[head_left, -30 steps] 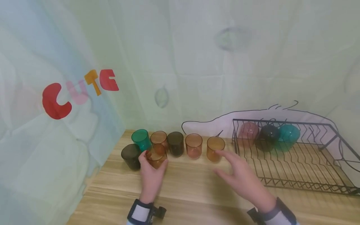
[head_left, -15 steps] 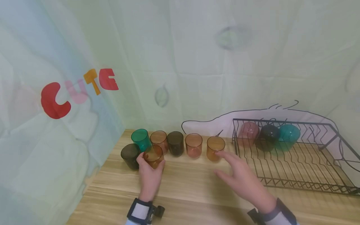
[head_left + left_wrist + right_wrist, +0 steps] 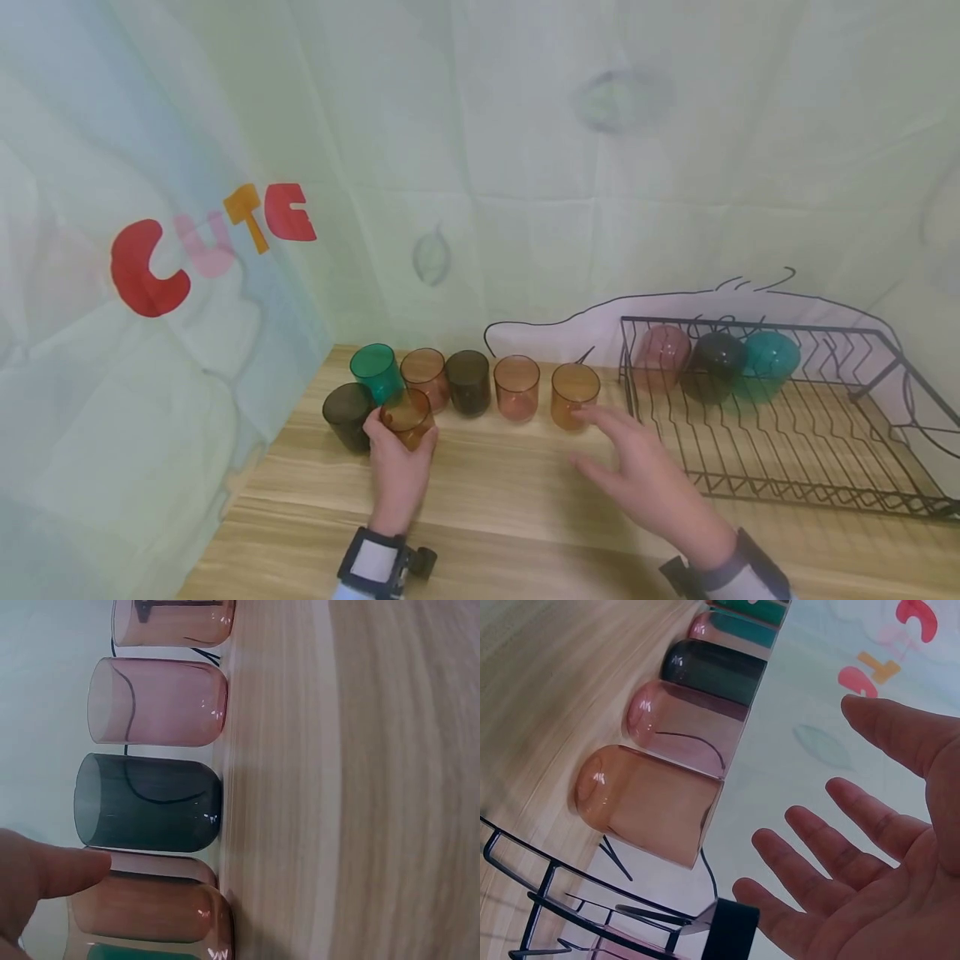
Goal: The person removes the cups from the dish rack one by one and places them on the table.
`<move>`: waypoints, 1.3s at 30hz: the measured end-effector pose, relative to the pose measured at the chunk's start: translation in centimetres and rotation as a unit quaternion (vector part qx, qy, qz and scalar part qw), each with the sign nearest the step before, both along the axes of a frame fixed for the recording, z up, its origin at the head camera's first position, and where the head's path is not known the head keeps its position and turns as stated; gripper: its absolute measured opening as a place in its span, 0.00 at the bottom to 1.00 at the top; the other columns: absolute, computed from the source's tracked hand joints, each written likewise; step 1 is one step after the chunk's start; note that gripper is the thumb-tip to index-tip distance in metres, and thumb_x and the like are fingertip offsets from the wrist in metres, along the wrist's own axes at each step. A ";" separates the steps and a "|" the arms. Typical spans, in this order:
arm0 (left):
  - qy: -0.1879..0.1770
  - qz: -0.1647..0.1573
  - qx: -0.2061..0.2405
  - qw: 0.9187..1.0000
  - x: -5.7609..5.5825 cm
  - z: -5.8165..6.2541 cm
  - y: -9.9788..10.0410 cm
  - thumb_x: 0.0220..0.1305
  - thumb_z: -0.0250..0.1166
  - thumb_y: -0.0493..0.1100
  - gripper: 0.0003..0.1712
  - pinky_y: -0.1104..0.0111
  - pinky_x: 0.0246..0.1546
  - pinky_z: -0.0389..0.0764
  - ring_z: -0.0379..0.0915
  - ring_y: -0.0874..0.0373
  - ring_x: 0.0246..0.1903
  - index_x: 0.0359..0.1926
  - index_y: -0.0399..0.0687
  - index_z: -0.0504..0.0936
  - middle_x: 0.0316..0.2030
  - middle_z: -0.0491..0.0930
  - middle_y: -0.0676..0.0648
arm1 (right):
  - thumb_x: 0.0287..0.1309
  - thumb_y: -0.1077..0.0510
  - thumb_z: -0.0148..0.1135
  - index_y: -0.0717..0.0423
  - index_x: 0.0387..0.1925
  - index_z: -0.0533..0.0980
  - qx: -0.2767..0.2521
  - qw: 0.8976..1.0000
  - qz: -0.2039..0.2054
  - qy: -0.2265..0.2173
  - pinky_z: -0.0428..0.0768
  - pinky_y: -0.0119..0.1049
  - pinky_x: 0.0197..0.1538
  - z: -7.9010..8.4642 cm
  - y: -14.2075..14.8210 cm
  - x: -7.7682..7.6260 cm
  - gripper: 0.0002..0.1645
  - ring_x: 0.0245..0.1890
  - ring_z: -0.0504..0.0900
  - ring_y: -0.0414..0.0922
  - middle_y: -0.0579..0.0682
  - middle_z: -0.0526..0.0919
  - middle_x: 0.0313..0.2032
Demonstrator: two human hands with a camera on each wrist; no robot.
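Observation:
My left hand (image 3: 401,471) grips an amber glass tumbler (image 3: 407,429) by its sides, at the left end of a group of tumblers on the table. Its thumb lies against the glass in the left wrist view, where the held tumbler (image 3: 217,922) is partly cut off. Close beside it stand a dark grey tumbler (image 3: 348,417), a green one (image 3: 377,375) and a pink one (image 3: 426,375). My right hand (image 3: 648,475) hovers with spread fingers (image 3: 862,799), holding nothing. Its fingertips are right by a second amber tumbler (image 3: 652,802) at the row's right end.
Another dark tumbler (image 3: 468,387) and a pink tumbler (image 3: 517,392) stand upright along the back. On the right, a black wire dish rack (image 3: 787,492) holds a pink, a dark and a teal tumbler (image 3: 772,362), all upside down. A printed cloth (image 3: 465,167) hangs behind the wooden table (image 3: 495,517).
The left hand has shifted the amber tumbler slightly left, nearer the dark grey one. My right hand stays almost in place.

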State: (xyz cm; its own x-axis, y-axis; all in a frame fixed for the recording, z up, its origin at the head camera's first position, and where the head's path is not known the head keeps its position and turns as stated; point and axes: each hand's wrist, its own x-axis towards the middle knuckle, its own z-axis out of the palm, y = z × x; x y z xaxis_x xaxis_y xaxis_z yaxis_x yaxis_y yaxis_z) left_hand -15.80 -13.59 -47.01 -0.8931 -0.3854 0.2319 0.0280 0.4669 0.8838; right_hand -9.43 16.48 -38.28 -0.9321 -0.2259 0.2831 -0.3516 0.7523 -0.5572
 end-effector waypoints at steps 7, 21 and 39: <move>0.048 0.021 -0.025 0.998 0.5 1.0 0.3 0.52 0.70 0.45 0.49 0.50 0.65 0.60 0.59 0.42 0.63 0.66 0.38 0.50 0.60 0.60 0.34 | 0.51 0.42 0.66 0.42 0.60 0.68 0.007 1.000 0.006 0.002 0.71 0.47 0.63 0.1 0.3 -0.1 0.34 0.62 0.69 0.43 0.42 0.72 0.60; 0.123 -0.013 -0.069 0.990 2.5 6.4 3.2 0.59 0.65 0.45 0.39 0.52 0.65 0.62 0.55 0.50 0.67 0.68 0.47 0.57 0.67 0.58 0.43 | 0.50 0.47 0.68 0.48 0.61 0.68 0.026 0.998 -0.033 0.050 0.73 0.51 0.59 3.1 4.2 -0.9 0.36 0.59 0.72 0.49 0.49 0.73 0.60; 0.102 -0.217 -0.179 0.954 4.4 6.7 8.8 0.62 0.62 0.51 0.36 0.47 0.68 0.55 0.41 0.51 0.73 0.69 0.61 0.58 0.72 0.51 0.51 | 0.53 0.48 0.66 0.61 0.64 0.62 0.118 0.982 -0.145 -0.015 0.62 0.71 0.55 5.9 15.5 -4.8 0.41 0.60 0.61 0.70 0.70 0.60 0.64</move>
State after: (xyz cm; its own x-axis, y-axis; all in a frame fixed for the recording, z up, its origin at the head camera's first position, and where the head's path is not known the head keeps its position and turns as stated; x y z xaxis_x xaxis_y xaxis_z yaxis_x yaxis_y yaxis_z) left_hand -11.38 -4.81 -40.28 -0.8732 0.1473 0.4647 0.4416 0.6427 0.6261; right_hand -14.23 31.97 -32.40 -0.9741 -0.0047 0.2260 -0.0886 0.9277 -0.3626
